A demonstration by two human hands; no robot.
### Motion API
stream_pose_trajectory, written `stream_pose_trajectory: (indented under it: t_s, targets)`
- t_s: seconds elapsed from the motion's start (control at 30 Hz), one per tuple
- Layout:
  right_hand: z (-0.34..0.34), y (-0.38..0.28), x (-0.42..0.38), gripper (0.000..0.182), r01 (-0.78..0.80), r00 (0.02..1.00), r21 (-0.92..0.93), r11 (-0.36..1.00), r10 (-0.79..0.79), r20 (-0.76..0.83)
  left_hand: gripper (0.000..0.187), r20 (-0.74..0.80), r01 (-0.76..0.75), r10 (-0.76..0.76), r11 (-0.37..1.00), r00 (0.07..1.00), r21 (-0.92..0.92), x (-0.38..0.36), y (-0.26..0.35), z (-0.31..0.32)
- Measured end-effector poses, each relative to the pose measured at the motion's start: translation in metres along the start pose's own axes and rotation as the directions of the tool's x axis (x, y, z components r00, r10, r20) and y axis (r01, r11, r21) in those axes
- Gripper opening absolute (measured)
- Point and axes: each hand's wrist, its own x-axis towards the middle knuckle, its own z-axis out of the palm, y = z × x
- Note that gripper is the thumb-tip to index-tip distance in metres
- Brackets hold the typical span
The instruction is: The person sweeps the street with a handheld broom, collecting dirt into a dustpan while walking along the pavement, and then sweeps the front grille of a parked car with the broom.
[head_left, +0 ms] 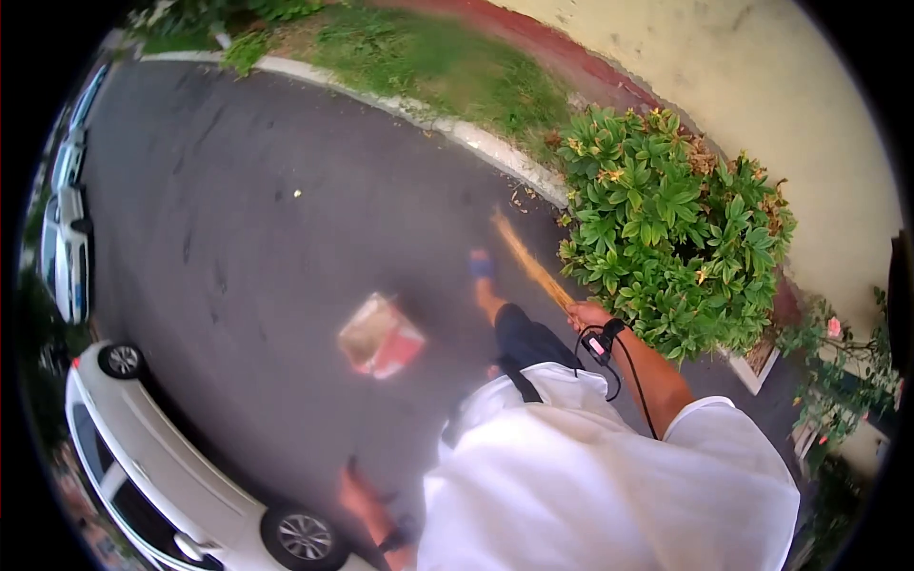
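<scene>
My right hand (590, 315) is closed around the narrow end of a straw hand broom (530, 259). Its bristles reach down toward the asphalt near the curb. A black strap and a small device with a cable sit on that wrist. Low in the view, my left hand (362, 499) hangs beside my body, smeared by motion. Dark bits show at its fingers, and I cannot tell whether it holds them. Ahead of that hand is a blurred, open box-like container (381, 337), tan inside with red and white sides. My foot in a blue shoe (482, 265) is close to the broom.
A leafy bush (657, 228) stands against the wall (809, 143) at my right. A pale curb (476, 143) borders the grass (428, 67). One white car (181, 457) is parked close on the left, with more cars farther off. Dry leaves lie by the curb.
</scene>
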Motion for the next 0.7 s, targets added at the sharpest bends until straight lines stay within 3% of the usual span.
stream_pose_trajectory:
  t_s: [0.07, 0.17, 0.23, 0.33, 0.43, 0.5, 0.57, 0.6, 0.67, 0.7]
  targets:
    - [0.006, -0.023, 0.004, 0.018, -0.113, 0.992, 0.225, 0.968, 0.121, -0.021, 0.05, -0.006, 0.036, -0.036, 0.998, 0.999, 0.054, -0.022, 0.09, 0.039]
    - [-0.018, -0.022, 0.037, 0.015, -0.156, 0.983, 0.384, 0.91, 0.182, -0.032, 0.051, 0.02, -0.086, 0.085, 0.992, 0.996, 0.093, -0.054, 0.187, 0.097]
    - [-0.031, -0.011, 0.036, 0.015, -0.137, 0.984, 0.473, 0.87, 0.173, -0.033, 0.05, -0.056, -0.019, 0.03, 0.98, 0.998, 0.197, -0.015, 0.216, 0.114]
    - [-0.038, 0.024, 0.05, 0.022, -0.223, 0.927, 0.587, 0.778, 0.356, -0.119, 0.049, -0.017, -0.061, 0.069, 0.956, 0.997, 0.285, 0.018, 0.254, 0.141]
    - [-0.032, 0.029, 0.056, 0.025, -0.233, 0.946, 0.67, 0.705, 0.323, -0.011, 0.048, 0.032, -0.195, 0.198, 0.906, 0.98, 0.376, 0.093, 0.264, 0.149]
    - [-0.053, 0.069, 0.099, 0.026, -0.22, 0.97, 0.605, 0.766, 0.239, 0.05, 0.047, 0.085, -0.27, 0.257, 0.889, 0.963, 0.37, 0.132, 0.279, 0.16]
    - [-0.046, 0.056, 0.118, 0.029, -0.175, 0.966, 0.829, 0.532, 0.257, 0.039, 0.047, 0.194, -0.427, 0.381, 0.787, 0.904, 0.446, 0.186, 0.287, 0.162]
    - [-0.042, 0.046, 0.13, 0.032, -0.12, 0.969, 0.83, 0.544, 0.247, -0.022, 0.047, 0.197, -0.414, 0.364, 0.787, 0.91, 0.458, 0.194, 0.299, 0.174]
    - [-0.034, 0.012, 0.165, 0.041, 0.023, 0.951, 0.686, 0.727, 0.196, -0.239, 0.047, 0.202, -0.386, 0.329, 0.785, 0.922, 0.484, 0.207, 0.326, 0.2]
    - [-0.029, -0.001, 0.187, 0.046, 0.08, 0.934, 0.607, 0.79, 0.153, -0.322, 0.047, 0.163, -0.303, 0.256, 0.835, 0.953, 0.46, 0.189, 0.348, 0.227]
